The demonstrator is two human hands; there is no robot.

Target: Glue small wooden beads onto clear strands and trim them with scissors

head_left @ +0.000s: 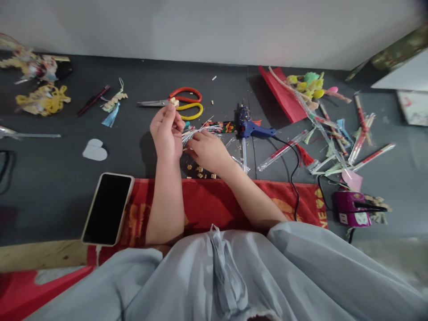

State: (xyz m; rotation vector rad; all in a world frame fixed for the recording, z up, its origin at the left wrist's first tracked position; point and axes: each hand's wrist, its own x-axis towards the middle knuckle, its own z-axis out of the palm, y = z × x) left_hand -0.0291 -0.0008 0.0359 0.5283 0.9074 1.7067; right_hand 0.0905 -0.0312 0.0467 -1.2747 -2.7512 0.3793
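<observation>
My left hand [168, 130] is raised over the table, with thumb and fingertips pinching a small cream-coloured piece [174, 102]; its exact kind is too small to tell. Beside it, my right hand [207, 150] reaches into a bundle of thin white wires [193, 133], fingers curled and partly hidden among them. Scissors [187, 101] with one red and one yellow handle loop lie just beyond my left hand. Small cream bits [199, 169] are scattered below my right hand. A blue glue gun [250, 127] stands to the right of the wires.
A phone [107, 209] lies at the left on a red cloth [214, 200]. The glue gun's black cord [297, 165] runs across that cloth. At right are red paper [284, 96], wrapped sticks with tassels [334, 133] and a purple box [351, 208]. A white heart cutout [95, 150] lies left.
</observation>
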